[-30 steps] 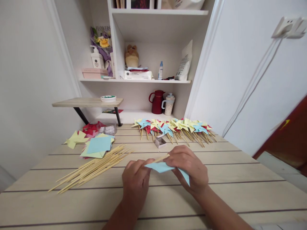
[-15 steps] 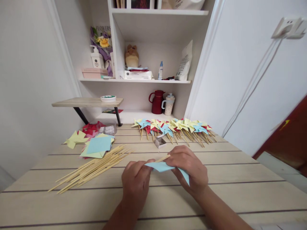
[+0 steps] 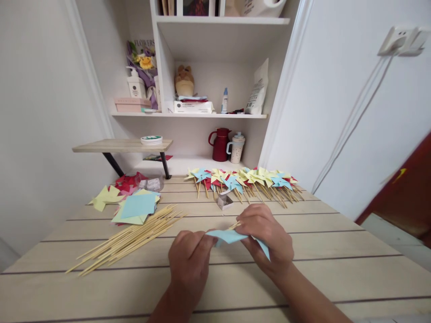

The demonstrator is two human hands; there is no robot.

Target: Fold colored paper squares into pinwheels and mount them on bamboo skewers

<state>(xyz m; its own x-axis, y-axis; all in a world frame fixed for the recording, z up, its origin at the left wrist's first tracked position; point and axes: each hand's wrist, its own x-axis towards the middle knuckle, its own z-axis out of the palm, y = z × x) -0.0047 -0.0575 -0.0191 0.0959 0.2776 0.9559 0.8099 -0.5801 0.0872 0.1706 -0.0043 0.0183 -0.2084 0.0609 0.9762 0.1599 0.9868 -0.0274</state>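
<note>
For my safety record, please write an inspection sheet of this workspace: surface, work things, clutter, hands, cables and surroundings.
Surface: table, pale boards, dark seams.
Work things: light-blue paper, held; loose sticks left; pinwheels heaped farther back.
Clutter: small open box before the pinwheels.
Left hand: pinching the paper's left end.
Right hand: holding the paper; wooden stick tip visible.
Cables: cord hanging from a wall socket.
Surroundings: shelf unit with a red jug.

Held paper (image 3: 229, 236) light blue — sticks (image 3: 138, 237) yellowish — tabletop (image 3: 353, 274) beige, dark-striped.
</note>
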